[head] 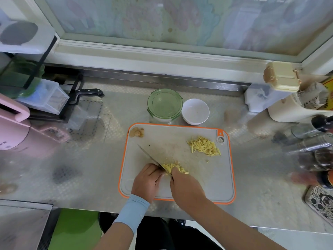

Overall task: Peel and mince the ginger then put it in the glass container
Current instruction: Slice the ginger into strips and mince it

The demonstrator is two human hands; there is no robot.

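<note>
On the grey, orange-rimmed cutting board (198, 184), my right hand (185, 188) grips the handle of a knife (149, 156) whose blade points up-left. My left hand (146, 179), fingers curled, presses against the blade's left side and holds down a bundle of yellow ginger strips (175, 167). A second pile of ginger strips (204, 146) lies near the board's right top corner. Ginger peel scraps (136, 132) sit in the top left corner. The glass container (164, 105) with a green lid stands just behind the board.
A white bowl (195, 111) stands right of the container. A black-handled knife (89, 91) lies in a rack at back left, and a pink appliance (12, 129) is at the left. Bottles (313, 141) and a cream holder (297, 109) crowd the right. A phone (320, 202) lies front right.
</note>
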